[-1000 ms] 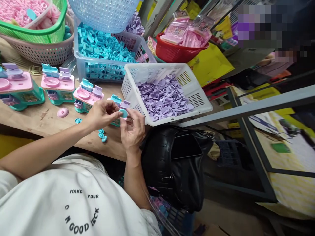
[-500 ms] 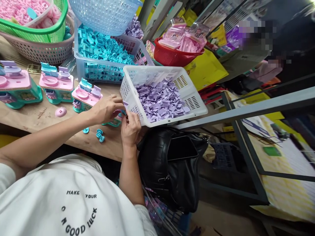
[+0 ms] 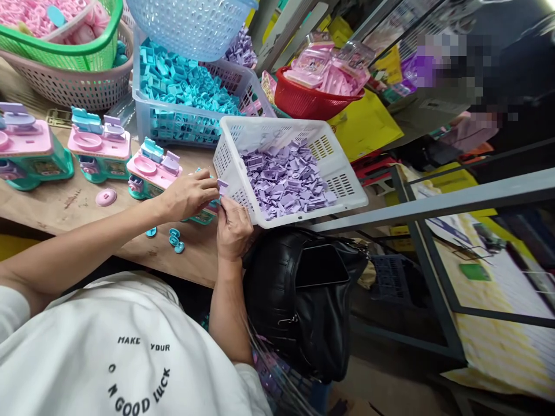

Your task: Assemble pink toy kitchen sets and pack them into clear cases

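A white shirt (image 3: 65, 358) reads "MAKE YOUR O N GOOD LUCK". Beyond, the left hand (image 3: 191, 192) and right hand (image 3: 235, 230) nearly meet, fingers curled in, their hold hidden so I cannot tell it, over a partly covered teal-based toy (image 3: 204, 217) on the scuffed brown tabletop (image 3: 82, 216). Behind stand a white basket (image 3: 228, 151) of purple parts (image 3: 286, 182), a blue crate (image 3: 173, 108) of teal pieces (image 3: 182, 75) and, farther off, a red basket (image 3: 312, 101) above grey metal framing (image 3: 455, 195).

a grey metal frame (image 3: 416, 204) stands beside the wooden table (image 3: 56, 202).
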{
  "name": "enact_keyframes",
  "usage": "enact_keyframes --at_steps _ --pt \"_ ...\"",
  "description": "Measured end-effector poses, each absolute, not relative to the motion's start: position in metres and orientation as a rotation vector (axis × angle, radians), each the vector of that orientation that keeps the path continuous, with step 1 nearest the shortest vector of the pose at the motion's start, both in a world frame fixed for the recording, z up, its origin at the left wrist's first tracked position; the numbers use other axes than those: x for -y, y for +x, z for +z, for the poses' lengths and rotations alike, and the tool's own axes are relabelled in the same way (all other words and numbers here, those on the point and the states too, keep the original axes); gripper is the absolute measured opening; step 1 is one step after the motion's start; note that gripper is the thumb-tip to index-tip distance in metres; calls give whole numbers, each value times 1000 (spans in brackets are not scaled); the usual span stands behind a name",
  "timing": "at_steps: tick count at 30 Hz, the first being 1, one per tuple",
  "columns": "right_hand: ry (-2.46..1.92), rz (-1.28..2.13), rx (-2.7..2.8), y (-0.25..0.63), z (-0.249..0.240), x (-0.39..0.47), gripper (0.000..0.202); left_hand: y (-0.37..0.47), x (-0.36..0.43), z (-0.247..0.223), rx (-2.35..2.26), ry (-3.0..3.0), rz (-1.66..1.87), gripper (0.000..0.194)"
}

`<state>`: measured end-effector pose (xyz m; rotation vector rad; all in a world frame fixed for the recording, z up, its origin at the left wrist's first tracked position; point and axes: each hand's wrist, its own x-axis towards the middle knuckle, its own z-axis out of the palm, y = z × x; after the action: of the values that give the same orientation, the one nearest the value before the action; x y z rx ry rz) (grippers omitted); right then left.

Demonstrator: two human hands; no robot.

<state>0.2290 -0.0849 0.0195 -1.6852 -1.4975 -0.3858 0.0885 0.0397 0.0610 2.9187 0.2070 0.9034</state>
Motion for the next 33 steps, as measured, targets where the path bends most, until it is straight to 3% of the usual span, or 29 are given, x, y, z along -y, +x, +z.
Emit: enact_keyframes --at_steps 25,33 --pt "-1714 -352 1500 227 17 83 38 85 -41 56 -234 2917 825 35" --pt "-1834 -319 1508 217 22 94 39 82 -24 62 -310 3011 713 16"
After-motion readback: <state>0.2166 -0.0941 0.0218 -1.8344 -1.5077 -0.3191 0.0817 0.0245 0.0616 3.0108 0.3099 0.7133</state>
